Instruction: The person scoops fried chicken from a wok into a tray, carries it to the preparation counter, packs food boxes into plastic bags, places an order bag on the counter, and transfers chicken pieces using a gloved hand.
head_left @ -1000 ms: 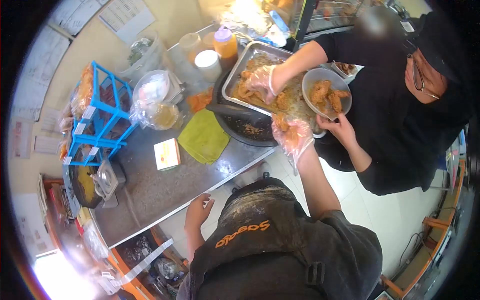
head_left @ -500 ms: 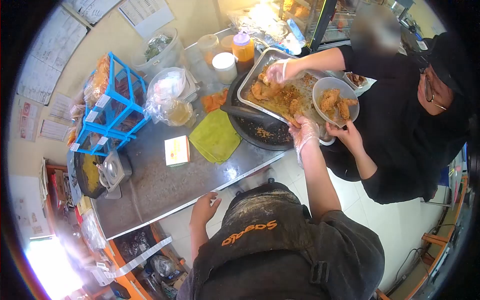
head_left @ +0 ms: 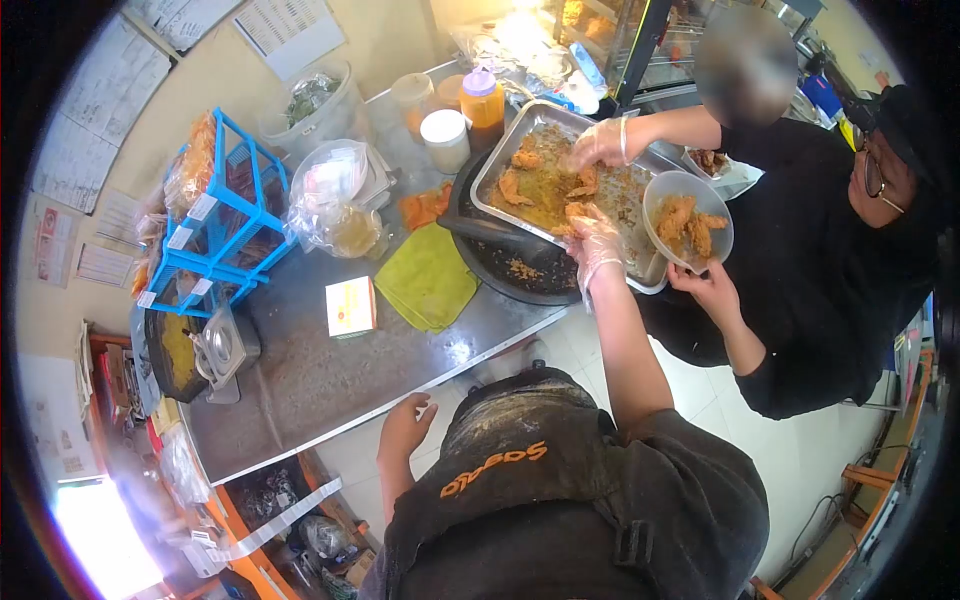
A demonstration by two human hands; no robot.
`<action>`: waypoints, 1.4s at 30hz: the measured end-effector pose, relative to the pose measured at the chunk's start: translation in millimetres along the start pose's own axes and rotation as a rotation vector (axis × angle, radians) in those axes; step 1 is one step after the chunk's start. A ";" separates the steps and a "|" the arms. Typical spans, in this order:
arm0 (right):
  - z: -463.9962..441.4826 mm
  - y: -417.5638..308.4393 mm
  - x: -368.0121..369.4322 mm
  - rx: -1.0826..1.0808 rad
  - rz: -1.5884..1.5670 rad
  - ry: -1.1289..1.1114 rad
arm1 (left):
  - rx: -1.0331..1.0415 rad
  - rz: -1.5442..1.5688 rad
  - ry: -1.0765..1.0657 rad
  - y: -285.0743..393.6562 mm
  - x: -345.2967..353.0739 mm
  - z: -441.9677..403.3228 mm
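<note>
A clear plastic glove covers my right hand point(head_left: 597, 248), whose fingers close on a piece of fried chicken point(head_left: 580, 216) at the near edge of the metal tray point(head_left: 636, 255). Bare and holding nothing, my left hand point(head_left: 404, 428) hangs in front of the table edge with its fingers apart. Other fried pieces point(head_left: 512, 187) and crumbs lie in the tray. A co-worker's gloved hand point(head_left: 600, 143) is over the tray; the co-worker's other hand point(head_left: 712, 292) holds a clear bowl point(head_left: 663, 185) with several fried pieces. A dark pan point(head_left: 500, 262) with crumbs sits partly under the tray.
A green cloth point(head_left: 427, 278), a small white box point(head_left: 350, 306) and a blue rack point(head_left: 228, 215) with bagged goods stand on the metal table point(head_left: 290, 375). Behind are a white jar point(head_left: 445, 140) and an orange bottle point(head_left: 483, 105). The co-worker point(head_left: 800, 240) is at the right.
My right hand, now with chicken between its fingers, has shifted along the tray's near edge. The co-worker's gloved hand has moved right over the tray, and the bowl has moved slightly right.
</note>
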State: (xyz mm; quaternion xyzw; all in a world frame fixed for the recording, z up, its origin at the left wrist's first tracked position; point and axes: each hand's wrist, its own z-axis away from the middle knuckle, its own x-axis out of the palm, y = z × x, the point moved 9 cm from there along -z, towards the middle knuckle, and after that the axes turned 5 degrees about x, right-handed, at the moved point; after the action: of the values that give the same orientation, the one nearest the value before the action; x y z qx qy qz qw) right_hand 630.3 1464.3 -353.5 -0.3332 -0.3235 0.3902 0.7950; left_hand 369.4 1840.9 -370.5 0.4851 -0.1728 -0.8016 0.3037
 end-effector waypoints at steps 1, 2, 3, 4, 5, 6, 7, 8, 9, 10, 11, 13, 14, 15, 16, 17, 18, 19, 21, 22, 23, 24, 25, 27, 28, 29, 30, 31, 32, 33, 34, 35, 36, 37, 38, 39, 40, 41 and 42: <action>1.6 -7.8 4.9 -0.048 0.053 0.004 | -0.006 0.001 -0.001 -1.7 1.2 0.7; 5.2 -18.3 10.0 -0.101 0.108 0.010 | -0.006 -0.011 -0.007 -2.1 2.5 1.9; 13.6 -32.7 15.7 -0.196 0.207 0.046 | -0.001 -0.022 -0.010 -0.9 2.1 1.5; 15.6 -48.7 20.8 -0.276 0.533 0.066 | 0.007 -0.033 -0.011 2.2 1.6 -1.2; 17.2 -61.3 27.2 -0.351 0.859 0.090 | 0.017 -0.029 -0.011 5.6 1.3 -3.1; 21.0 -70.8 34.7 -0.417 1.184 0.116 | 0.026 -0.028 -0.012 8.2 0.2 -4.2; 45.9 -89.3 32.4 -0.378 1.249 0.286 | 0.031 -0.031 -0.019 9.7 -1.8 -5.5; 52.2 -90.3 37.4 -0.338 1.313 0.256 | 0.037 -0.035 -0.002 10.8 -5.4 -6.1; 56.5 -87.2 36.8 -0.287 1.380 0.227 | 0.041 -0.038 0.007 11.2 -6.4 -3.7; 60.3 -87.9 38.9 -0.246 1.444 0.199 | 0.052 -0.038 0.023 14.1 -7.7 -6.2; 70.9 -87.5 47.6 -0.265 1.556 0.138 | 0.051 -0.043 0.013 15.4 -6.6 -6.4; 59.4 -72.2 50.2 -0.257 1.575 0.096 | 0.054 -0.054 -0.004 17.0 -6.7 -10.3; 54.5 -65.3 50.1 -0.253 1.585 0.074 | 0.066 -0.041 -0.009 16.1 -5.1 -11.8; 56.1 -64.1 51.5 -0.244 1.605 0.062 | 0.076 -0.025 -0.011 14.3 -3.0 -12.5; 58.4 -64.2 54.0 -0.236 1.626 0.049 | 0.086 -0.008 -0.011 16.4 -1.7 -14.2; 59.6 -64.7 55.7 -0.231 1.647 0.034 | 0.091 -0.022 -0.030 19.2 -0.2 -15.1; 62.1 -58.3 62.4 -0.260 1.746 -0.090 | 0.099 -0.018 -0.043 26.9 -1.0 -14.0; 66.4 -51.2 66.1 -0.288 1.839 -0.211 | 0.113 -0.017 -0.057 35.2 -2.8 -14.3; 74.3 -51.7 63.8 -0.250 1.786 -0.276 | 0.192 -0.022 -0.093 48.1 1.7 -27.3; 80.3 -58.2 56.6 -0.187 1.643 -0.228 | 0.248 0.032 -0.115 62.4 3.6 -37.6; 93.2 -67.7 49.6 -0.231 1.532 -0.207 | 0.292 0.086 -0.145 73.1 4.2 -39.6; 108.2 -75.3 46.2 -0.277 1.423 -0.193 | 0.327 0.140 -0.173 80.2 2.7 -38.5; 119.1 -80.2 47.2 -0.331 1.308 -0.183 | 0.326 0.181 -0.214 89.9 0.8 -40.2; 117.7 -85.0 49.8 -0.456 1.167 -0.049 | 0.459 0.127 -0.332 108.1 1.4 -47.7; 118.6 -90.6 48.0 -0.522 1.105 0.014 | 0.524 0.108 -0.389 116.3 4.5 -51.7; 131.9 -106.4 53.2 -0.548 1.197 0.080 | 0.571 0.061 -0.444 119.6 7.7 -55.9; 116.9 -96.9 50.1 -0.517 1.249 0.080 | 0.624 0.031 -0.475 125.0 8.7 -56.4; 90.4 -81.1 46.8 -0.487 1.298 0.076 | 0.675 0.000 -0.502 132.4 8.5 -56.7; 77.1 -73.5 46.2 -0.467 1.340 0.071 | 0.731 -0.037 -0.517 140.4 6.3 -58.3; 93.6 -87.0 55.7 -0.511 1.336 0.103 | 0.848 -0.108 -0.495 153.5 2.7 -57.5; 92.9 -87.7 54.9 -0.493 1.375 0.114 | 0.859 -0.075 -0.471 164.5 -2.3 -59.4; 94.4 -87.3 53.1 -0.468 1.409 0.126 | 0.866 -0.045 -0.454 175.6 -7.9 -56.9; 98.1 -85.3 47.6 -0.438 1.433 0.145 | 0.876 -0.025 -0.445 183.1 -11.3 -53.8; 107.7 -88.1 40.4 -0.478 1.413 0.153 | 0.896 -0.022 -0.429 188.6 -10.3 -52.8; 119.4 -90.5 32.1 -0.528 1.385 0.148 | 0.913 -0.019 -0.410 193.3 -6.4 -52.3; 131.5 -91.8 22.6 -0.578 1.359 0.138 | 0.927 -0.013 -0.388 197.5 -1.2 -51.1; 143.9 -92.8 10.8 -0.627 1.332 0.127 | 0.900 -0.019 -0.419 198.4 9.9 -49.7; 154.1 -93.3 -6.0 -0.623 1.257 0.099 | 0.869 -0.025 -0.448 198.9 22.4 -47.6; 156.3 -87.7 -32.0 -0.670 1.209 0.089 | 0.838 -0.031 -0.472 200.3 34.8 -45.0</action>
State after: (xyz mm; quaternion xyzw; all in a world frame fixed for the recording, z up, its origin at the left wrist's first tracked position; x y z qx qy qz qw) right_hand 529.3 1439.4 -204.1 -0.6984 -0.1513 0.6297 0.3048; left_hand 461.1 1667.5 -300.5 0.3731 -0.5379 -0.7557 0.0226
